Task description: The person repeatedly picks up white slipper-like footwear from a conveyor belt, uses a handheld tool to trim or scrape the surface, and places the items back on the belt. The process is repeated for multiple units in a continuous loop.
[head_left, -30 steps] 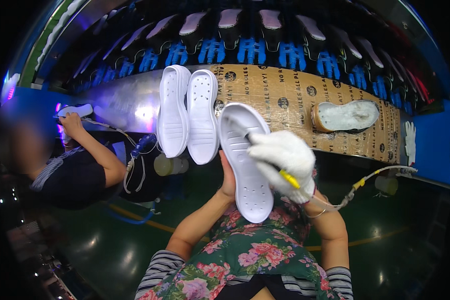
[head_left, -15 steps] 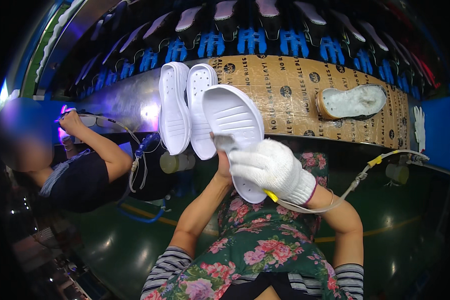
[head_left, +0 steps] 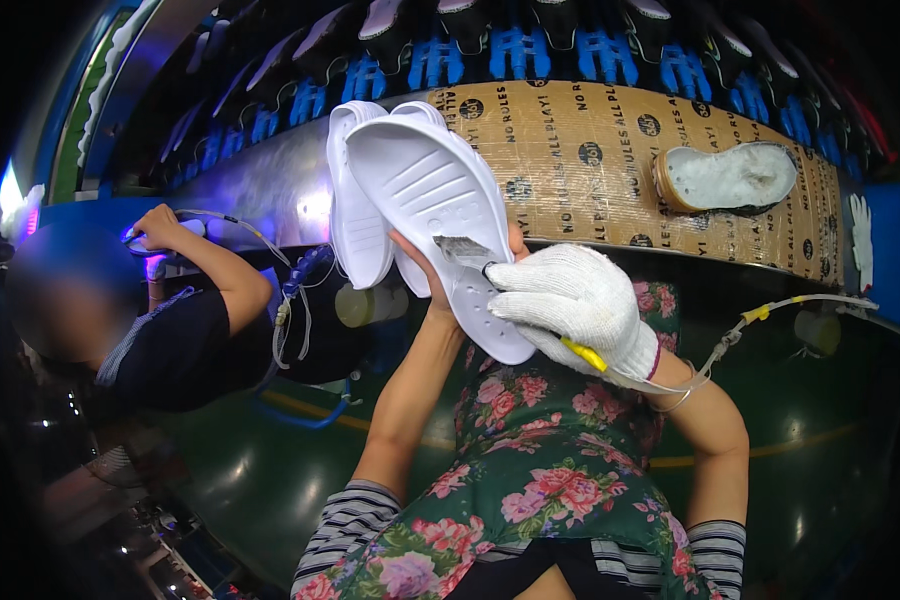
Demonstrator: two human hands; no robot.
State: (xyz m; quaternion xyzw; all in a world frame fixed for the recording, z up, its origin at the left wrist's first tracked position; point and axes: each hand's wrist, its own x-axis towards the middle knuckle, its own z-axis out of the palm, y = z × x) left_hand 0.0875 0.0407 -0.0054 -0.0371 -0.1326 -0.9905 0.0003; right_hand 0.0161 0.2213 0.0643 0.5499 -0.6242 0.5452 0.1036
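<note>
A white shoe sole (head_left: 430, 170) with grooves and small holes is held up, tilted, over the bench's near edge. My bare left hand (head_left: 435, 285) grips it from beneath, fingers showing at its left side and a fingertip at its right. In a white knit glove, my right hand (head_left: 580, 305) is closed on a flat brush (head_left: 462, 248), its grey bristles against the sole's inner face. A thin clear tube with a yellow fitting (head_left: 584, 354) runs from this hand. Further white soles (head_left: 355, 215) lie partly hidden behind the held one.
Brown printed cardboard (head_left: 560, 165) covers part of the metal bench (head_left: 260, 200). On it lies a sole-shaped piece (head_left: 730, 178) with whitish residue and a brown rim. Blue clamps (head_left: 520, 52) line the back. A spare glove (head_left: 861, 240) lies right; a co-worker's arm (head_left: 215, 265) is left.
The held sole has risen and turned, now covering more of the soles behind. The brush has moved from the sole's left edge toward its middle. The whole view has shifted slightly.
</note>
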